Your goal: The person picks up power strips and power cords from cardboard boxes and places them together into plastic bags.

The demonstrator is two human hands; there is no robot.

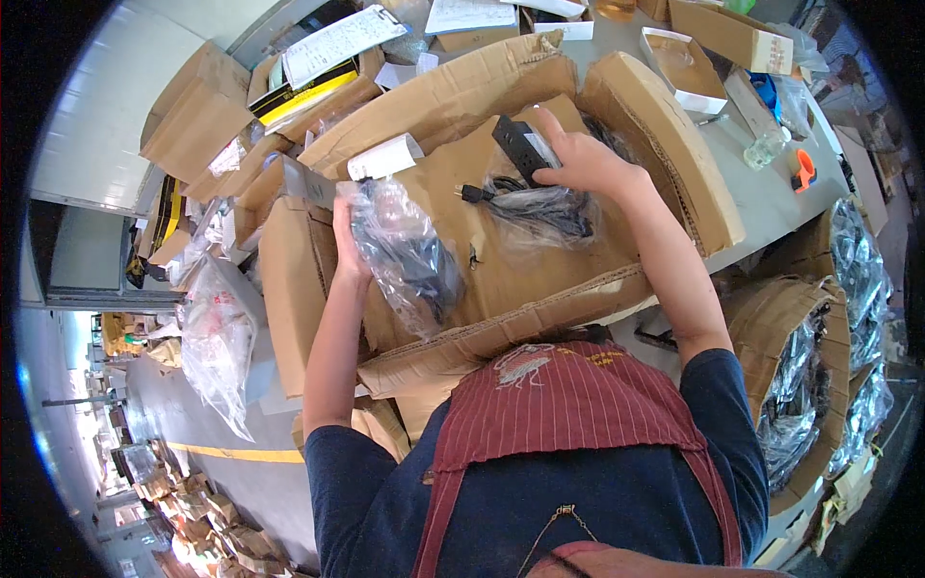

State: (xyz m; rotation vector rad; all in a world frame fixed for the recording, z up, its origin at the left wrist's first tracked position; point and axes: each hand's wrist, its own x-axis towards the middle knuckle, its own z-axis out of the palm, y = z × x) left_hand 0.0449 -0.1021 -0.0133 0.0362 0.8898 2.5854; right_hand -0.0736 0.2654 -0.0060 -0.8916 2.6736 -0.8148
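Note:
An open cardboard box (501, 323) lies in front of me. At its left side my left hand (349, 236) is closed on a clear plastic bag (405, 246) with something black inside. Across the box, my right hand (590, 159) grips a black power strip (518, 149) with sockets along its face. Below the strip lies its coiled black cord (559, 222), partly in clear plastic, and a black plug (472, 194) points left. A curled white paper (385, 157) rests by the far left wall of the box. My left fingertips are partly hidden by the bag.
On the right stand cartons (785, 385) full of plastic-wrapped goods. A white-edged tray (684, 67), a clear bottle (766, 146) and an orange tape dispenser (802, 170) are on the table at far right. A clipboard (342, 43) and several cartons crowd the far left. Clear plastic (220, 328) hangs at left.

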